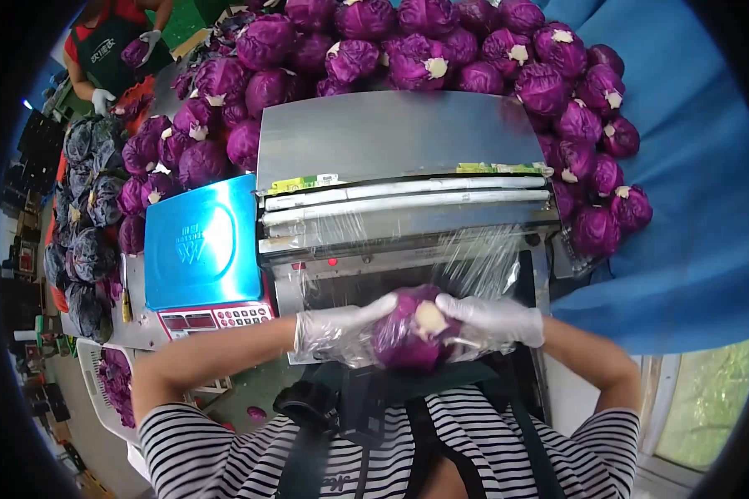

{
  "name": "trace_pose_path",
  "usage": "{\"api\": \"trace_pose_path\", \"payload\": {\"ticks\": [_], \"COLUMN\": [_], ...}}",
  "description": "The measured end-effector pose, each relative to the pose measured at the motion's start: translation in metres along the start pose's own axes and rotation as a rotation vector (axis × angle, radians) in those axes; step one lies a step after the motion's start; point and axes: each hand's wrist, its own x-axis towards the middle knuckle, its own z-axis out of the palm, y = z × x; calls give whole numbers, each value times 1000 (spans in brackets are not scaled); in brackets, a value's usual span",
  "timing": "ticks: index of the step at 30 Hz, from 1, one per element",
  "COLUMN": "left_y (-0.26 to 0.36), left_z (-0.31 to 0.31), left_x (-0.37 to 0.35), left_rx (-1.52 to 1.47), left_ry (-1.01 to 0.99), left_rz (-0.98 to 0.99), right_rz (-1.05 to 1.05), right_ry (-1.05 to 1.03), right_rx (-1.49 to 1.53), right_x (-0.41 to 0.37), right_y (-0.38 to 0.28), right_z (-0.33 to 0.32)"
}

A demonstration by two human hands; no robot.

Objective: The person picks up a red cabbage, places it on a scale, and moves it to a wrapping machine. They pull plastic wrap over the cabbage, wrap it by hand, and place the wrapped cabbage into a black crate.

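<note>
A purple cabbage [409, 343] with its pale stem end facing up is held close to my body, between both gloved hands. My left hand [345, 323] grips it from the left, my right hand [489, 318] from the right; both are closed around it. Clear cling film [478, 264] stretches from the rollers of the wrapping machine [399, 137] down toward the cabbage, and crumpled film shows around its sides and under my hands. The cabbage's underside is hidden.
A blue-topped scale [204, 245] stands left of the machine. Many purple cabbages [424, 62] are piled behind and around it, with dark-leaved ones [91, 254] at far left. A white basket [100, 378] holds purple leaves. Another person [112, 50] in gloves holds a cabbage at upper left.
</note>
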Motion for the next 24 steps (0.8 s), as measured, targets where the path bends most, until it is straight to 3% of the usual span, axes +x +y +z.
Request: {"api": "trace_pose_path", "payload": {"ticks": [3,5,6,7,8,10,11,16,17,18,20,21,22,24], "left_y": [-20,-33,-35,-38,-46,-66,-77,-79,-87,-94,-97,-100,-104,-103], "left_z": [-16,-31,-32,-31,-33,-31,-34,-41,-48,-52,-46,-46,-44,-39], "left_x": [-13,-35,-54,-73,-83,-94,-90,-34,-31,-30,-35,-38,-42,-55], "left_rx": [-45,-88,194,476,481,1643,1748,1645,1665,1684,1564,1502,1440,1126], "left_ry": [-30,154,357,554,549,924,969,1147,1097,1049,1063,1087,1110,1090], "left_rz": [-47,62,188,317,315,578,655,940,985,1034,1079,1073,1063,1139], "right_rz": [-29,-57,-230,-538,-664,-784,-771,-754,-933,-936,-840,-918,-1034,-1029], "right_ry": [52,436,549,701,777,1102,1093,1067,1011,1018,1011,1095,1052,949], "right_rx": [167,-577,-547,-473,-468,-1159,-1199,-1494,-1491,-1498,-1230,-1006,-777,-287], "right_x": [-6,-35,-43,-54,-67,-76,-72,-18,-9,-5,-6,-23,-23,-29], "right_y": [10,-7,4,16,28,58,69,94,100,107,128,101,103,98], "right_z": [8,9,3,-5,-17,-25,-20,-19,-22,-27,-28,-7,-12,-7]}}
